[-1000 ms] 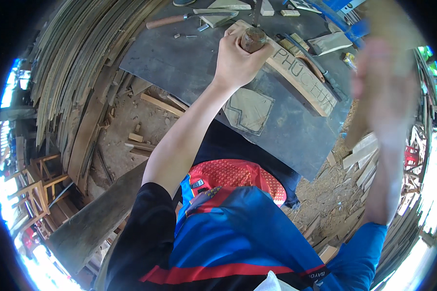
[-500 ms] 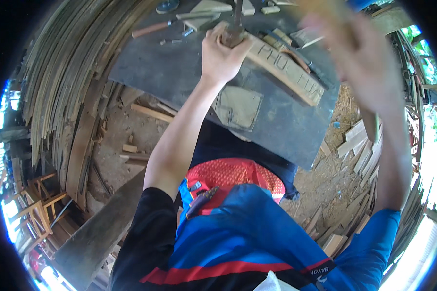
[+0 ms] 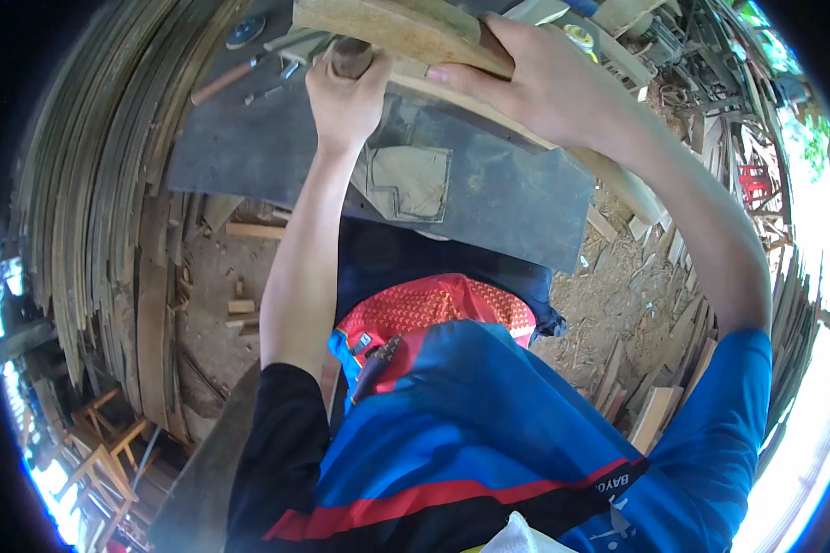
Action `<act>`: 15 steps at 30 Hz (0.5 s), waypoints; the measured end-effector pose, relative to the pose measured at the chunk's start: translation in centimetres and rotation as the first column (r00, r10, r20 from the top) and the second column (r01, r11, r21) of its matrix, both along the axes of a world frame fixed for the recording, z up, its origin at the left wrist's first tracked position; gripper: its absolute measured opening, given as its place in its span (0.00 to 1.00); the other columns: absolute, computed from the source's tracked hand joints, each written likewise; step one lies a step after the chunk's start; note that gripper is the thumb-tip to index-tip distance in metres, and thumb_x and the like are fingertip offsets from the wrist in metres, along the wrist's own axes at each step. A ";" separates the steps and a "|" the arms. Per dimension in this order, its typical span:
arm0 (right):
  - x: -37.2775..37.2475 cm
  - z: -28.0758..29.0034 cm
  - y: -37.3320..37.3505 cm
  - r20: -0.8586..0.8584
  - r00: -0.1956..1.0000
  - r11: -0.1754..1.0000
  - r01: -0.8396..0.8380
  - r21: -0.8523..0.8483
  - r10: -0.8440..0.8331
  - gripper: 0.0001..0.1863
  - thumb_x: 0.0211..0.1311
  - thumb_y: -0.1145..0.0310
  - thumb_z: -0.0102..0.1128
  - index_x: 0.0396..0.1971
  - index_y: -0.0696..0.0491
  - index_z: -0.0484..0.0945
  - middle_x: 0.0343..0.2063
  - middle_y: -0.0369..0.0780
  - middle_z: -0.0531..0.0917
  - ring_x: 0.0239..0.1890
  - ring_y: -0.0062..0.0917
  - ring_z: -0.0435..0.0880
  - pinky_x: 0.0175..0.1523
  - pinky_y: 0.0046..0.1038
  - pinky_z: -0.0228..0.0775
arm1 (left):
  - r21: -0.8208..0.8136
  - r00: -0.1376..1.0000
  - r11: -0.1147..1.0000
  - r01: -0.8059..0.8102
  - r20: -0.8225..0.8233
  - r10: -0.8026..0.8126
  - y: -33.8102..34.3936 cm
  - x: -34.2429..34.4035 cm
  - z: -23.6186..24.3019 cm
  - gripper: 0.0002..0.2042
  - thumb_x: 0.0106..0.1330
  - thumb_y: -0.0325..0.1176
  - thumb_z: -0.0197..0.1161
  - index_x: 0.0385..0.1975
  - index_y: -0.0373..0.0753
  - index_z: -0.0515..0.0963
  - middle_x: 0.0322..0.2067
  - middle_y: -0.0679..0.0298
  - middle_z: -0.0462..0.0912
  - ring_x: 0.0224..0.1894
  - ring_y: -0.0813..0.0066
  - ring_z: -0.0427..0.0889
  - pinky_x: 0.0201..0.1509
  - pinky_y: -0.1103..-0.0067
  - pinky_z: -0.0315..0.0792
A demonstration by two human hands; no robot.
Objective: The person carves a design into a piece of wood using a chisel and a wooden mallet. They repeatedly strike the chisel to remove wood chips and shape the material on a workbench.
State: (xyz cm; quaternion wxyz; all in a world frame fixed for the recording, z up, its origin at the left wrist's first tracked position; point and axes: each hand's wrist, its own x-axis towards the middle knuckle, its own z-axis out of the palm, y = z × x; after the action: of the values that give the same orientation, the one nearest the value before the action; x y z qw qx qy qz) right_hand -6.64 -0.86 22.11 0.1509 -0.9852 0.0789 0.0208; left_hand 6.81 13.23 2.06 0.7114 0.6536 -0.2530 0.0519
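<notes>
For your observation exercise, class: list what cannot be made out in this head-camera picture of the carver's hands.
- Chisel blade: the left hand grips the round handle; the mallet covers the tip.
- Mallet: its top is cut off by the upper edge, its handle hidden inside the right hand.
- Carved plank: hidden behind the right hand.
- Small tools on the bench: too small to identify.

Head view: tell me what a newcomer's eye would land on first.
First, the right hand at top centre, gripping a pale wooden block raised over the dark bench. Beside it, the left hand is closed round a brown wooden handle standing on the bench. Stacked wooden strips curve down the left side.
</notes>
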 end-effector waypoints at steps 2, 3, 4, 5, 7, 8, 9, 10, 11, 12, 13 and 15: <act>0.1 -1.3 -4.5 0.097 0.967 0.957 -0.250 0.148 0.237 0.29 0.73 0.48 0.60 0.49 0.64 0.79 0.26 0.49 0.86 0.22 0.28 0.86 0.22 0.23 0.79 | -0.012 1.000 1.000 0.001 -0.004 -0.001 -0.3 -0.1 1.2 0.10 0.57 0.27 0.66 0.20 0.33 0.73 0.17 0.66 0.77 0.23 0.78 0.72 0.31 0.77 0.67; -0.3 -0.5 -6.6 0.114 0.967 0.872 -0.256 0.418 0.229 0.30 0.71 0.46 0.62 0.51 0.63 0.78 0.28 0.52 0.86 0.23 0.32 0.87 0.25 0.25 0.81 | -0.009 1.000 1.000 -0.009 -0.004 0.009 -0.5 -0.1 1.1 0.10 0.57 0.27 0.66 0.20 0.33 0.72 0.17 0.65 0.77 0.23 0.78 0.72 0.32 0.77 0.68; 0.2 3.1 -6.4 0.114 0.970 0.820 -0.243 0.518 0.215 0.33 0.69 0.44 0.64 0.53 0.63 0.77 0.31 0.53 0.86 0.24 0.37 0.88 0.28 0.30 0.83 | 0.002 1.000 1.000 -0.019 0.000 0.019 -0.7 -0.1 1.0 0.10 0.57 0.27 0.66 0.20 0.33 0.72 0.17 0.65 0.77 0.23 0.77 0.72 0.32 0.76 0.68; -0.1 1.4 -5.1 0.151 0.980 0.894 -0.179 0.411 0.127 0.32 0.68 0.42 0.63 0.49 0.61 0.78 0.29 0.52 0.85 0.25 0.37 0.87 0.30 0.31 0.81 | 0.014 1.000 0.999 -0.029 0.004 0.029 -0.6 0.0 0.8 0.10 0.57 0.27 0.66 0.20 0.33 0.72 0.17 0.65 0.77 0.23 0.76 0.72 0.33 0.76 0.68; -1.0 -1.9 -2.6 0.230 0.971 0.978 0.019 0.207 -0.068 0.32 0.68 0.38 0.60 0.41 0.58 0.80 0.24 0.48 0.83 0.26 0.36 0.86 0.33 0.35 0.76 | 0.001 1.000 1.000 -0.015 -0.002 0.015 -0.6 -0.4 1.0 0.10 0.58 0.28 0.66 0.20 0.33 0.72 0.17 0.66 0.76 0.24 0.78 0.70 0.34 0.75 0.68; -1.0 -3.2 -2.7 0.201 0.978 0.995 -0.063 0.075 0.047 0.33 0.67 0.37 0.61 0.43 0.58 0.81 0.27 0.50 0.84 0.29 0.38 0.88 0.36 0.36 0.78 | -0.028 1.000 1.000 0.001 -0.025 -0.002 -0.7 -0.8 1.5 0.11 0.57 0.28 0.66 0.20 0.33 0.71 0.17 0.66 0.75 0.24 0.78 0.70 0.34 0.75 0.67; -0.8 -4.5 -2.8 0.158 0.974 0.986 -0.154 -0.061 0.162 0.33 0.66 0.36 0.61 0.44 0.57 0.81 0.29 0.51 0.86 0.32 0.41 0.89 0.39 0.37 0.81 | -0.063 0.999 0.998 0.011 -0.046 -0.014 -0.8 -0.8 1.8 0.11 0.57 0.28 0.66 0.19 0.33 0.71 0.16 0.66 0.75 0.24 0.78 0.69 0.33 0.76 0.67; -0.5 -5.3 -2.9 0.389 0.894 0.975 -0.203 -0.091 0.222 0.31 0.69 0.39 0.59 0.42 0.58 0.80 0.17 0.38 0.79 0.15 0.16 0.80 0.21 0.25 0.69 | -0.029 1.000 1.000 0.006 -0.021 -0.007 -0.9 -0.5 1.8 0.11 0.57 0.28 0.66 0.19 0.33 0.71 0.16 0.66 0.75 0.24 0.78 0.69 0.32 0.76 0.66; -1.2 -4.9 -3.8 0.367 0.922 0.988 -0.149 0.040 0.124 0.31 0.69 0.39 0.60 0.42 0.59 0.80 0.17 0.38 0.79 0.15 0.17 0.80 0.21 0.25 0.69 | 0.005 1.000 1.000 -0.001 0.005 0.001 -1.0 0.0 1.7 0.11 0.57 0.28 0.66 0.19 0.33 0.71 0.16 0.67 0.75 0.23 0.79 0.68 0.31 0.76 0.66; -1.8 -3.1 -3.2 0.317 0.947 0.978 -0.114 0.174 0.054 0.31 0.69 0.39 0.60 0.43 0.59 0.79 0.17 0.39 0.79 0.15 0.18 0.80 0.21 0.25 0.69 | 0.043 0.999 0.998 -0.036 0.013 0.036 -0.4 0.2 0.8 0.11 0.57 0.28 0.66 0.19 0.33 0.71 0.17 0.67 0.75 0.22 0.79 0.68 0.30 0.77 0.65; -2.6 -2.1 -3.2 0.253 0.967 0.952 -0.049 0.303 -0.031 0.32 0.69 0.40 0.61 0.43 0.60 0.79 0.17 0.39 0.79 0.15 0.19 0.79 0.20 0.25 0.69 | 0.034 1.000 0.999 -0.027 -0.012 0.027 -0.3 -0.1 0.8 0.11 0.57 0.28 0.66 0.19 0.33 0.70 0.16 0.67 0.74 0.22 0.79 0.68 0.30 0.77 0.65; -3.6 -4.6 -4.2 0.069 0.978 0.836 0.131 0.533 -0.197 0.33 0.67 0.41 0.63 0.45 0.62 0.77 0.20 0.40 0.80 0.18 0.22 0.83 0.21 0.28 0.76 | 0.015 0.999 1.000 0.000 -0.051 0.000 -0.7 -0.3 1.1 0.11 0.57 0.28 0.66 0.19 0.33 0.70 0.16 0.67 0.74 0.21 0.79 0.67 0.29 0.77 0.65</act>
State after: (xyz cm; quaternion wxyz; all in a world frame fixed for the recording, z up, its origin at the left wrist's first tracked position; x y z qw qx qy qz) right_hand -10.24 -5.06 17.48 0.4203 -0.8951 0.1452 -0.0312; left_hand 6.49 12.53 3.21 0.7127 0.6600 -0.2352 0.0334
